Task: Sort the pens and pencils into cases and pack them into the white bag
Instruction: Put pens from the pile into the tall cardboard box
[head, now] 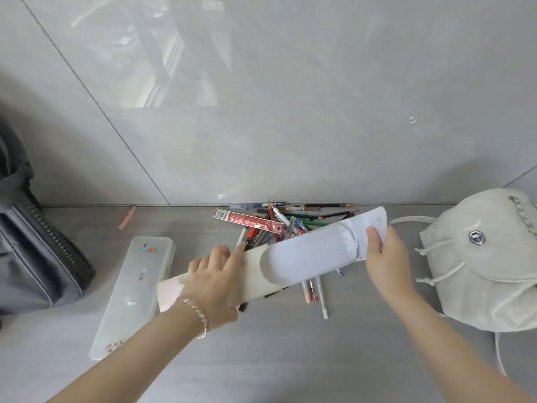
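A long cream pencil case [255, 274] with a pale flap is held above the grey surface. My left hand [216, 282] grips its left part, and my right hand [385, 254] pinches the flap's right end. Behind and under the case lies a pile of pens and pencils [287, 225], with a red flat pack [248, 221] on top. A translucent plastic case [133, 292] with small stickers lies shut to the left. The white drawstring bag [488, 263] sits at the right with its flap down.
A dark grey bag [32, 242] with a zipper stands at the far left. A single pink pen [127, 218] lies by the wall. The tiled wall runs right behind the pile.
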Demonstrator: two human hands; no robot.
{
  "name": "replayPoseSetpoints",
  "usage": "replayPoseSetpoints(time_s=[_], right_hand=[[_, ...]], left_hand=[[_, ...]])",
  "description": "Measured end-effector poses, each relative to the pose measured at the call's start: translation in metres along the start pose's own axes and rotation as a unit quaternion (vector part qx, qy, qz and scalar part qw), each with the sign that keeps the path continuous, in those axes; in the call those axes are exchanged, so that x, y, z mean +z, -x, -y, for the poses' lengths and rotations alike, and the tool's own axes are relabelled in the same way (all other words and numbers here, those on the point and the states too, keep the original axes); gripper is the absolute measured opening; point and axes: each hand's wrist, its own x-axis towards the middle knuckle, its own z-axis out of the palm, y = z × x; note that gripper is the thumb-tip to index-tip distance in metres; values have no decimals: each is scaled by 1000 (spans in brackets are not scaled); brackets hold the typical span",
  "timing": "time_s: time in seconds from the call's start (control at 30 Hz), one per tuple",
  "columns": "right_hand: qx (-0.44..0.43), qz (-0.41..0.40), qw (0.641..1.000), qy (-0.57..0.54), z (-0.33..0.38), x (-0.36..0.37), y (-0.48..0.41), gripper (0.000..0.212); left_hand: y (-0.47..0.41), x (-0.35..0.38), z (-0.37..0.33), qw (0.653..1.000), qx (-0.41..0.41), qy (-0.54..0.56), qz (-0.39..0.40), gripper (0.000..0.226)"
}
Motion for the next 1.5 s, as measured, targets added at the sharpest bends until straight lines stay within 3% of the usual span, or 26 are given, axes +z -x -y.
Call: replayPoseSetpoints(time_s=[0.13,0.23,0.3,0.33,0.4,0.5,0.57,0.73,0.87,1.0,1.13,1.23,1.33,1.47,1.5], right_hand=[[-34,-33,998,-48,20,1,-16,29],[-51,-27,994,-96,35,11,-30,27],[-54,11,993,-109,34,24,-36,19],[-51,29,995,-83,29,33,-37,16],[-64,87,992,71,11,51,-37,36],[-62,216,915,334,-14,76,-28,47],[-40,241,899,364,-21,86,-19,42],[-9,213,926,313,-26,95,-15,37],[-21,208,963,168,-16,80,-11,24],[-69,120,989,-60,22,59,-6,16],[-113,16,938,-326,66,51,11,17],[-110,38,930,-349,67,64,25,11],[-51,142,929,-339,56,72,42,8],[33,149,868,-473,55,68,45,34],[25,132,869,-477,54,66,42,40]], left_hand=[[0,0,8,990,-28,88,104,110],[-6,-7,5,944,-100,295,105,67],[-9,-7,4,929,-133,337,70,44],[-11,-7,5,932,-155,322,59,36],[-13,-5,9,932,-203,297,37,36],[-12,-2,17,911,-244,334,9,37],[-7,-1,19,894,-255,369,-12,37],[6,9,19,862,-298,409,-27,37],[9,14,15,859,-299,414,-16,37],[11,12,7,867,-286,409,-6,36],[14,8,-7,883,-241,403,18,28],[17,8,-15,891,-211,402,8,34],[20,5,-19,889,-207,408,-16,38],[24,1,-22,894,-205,397,-27,38],[25,1,-23,892,-203,402,-23,37]])
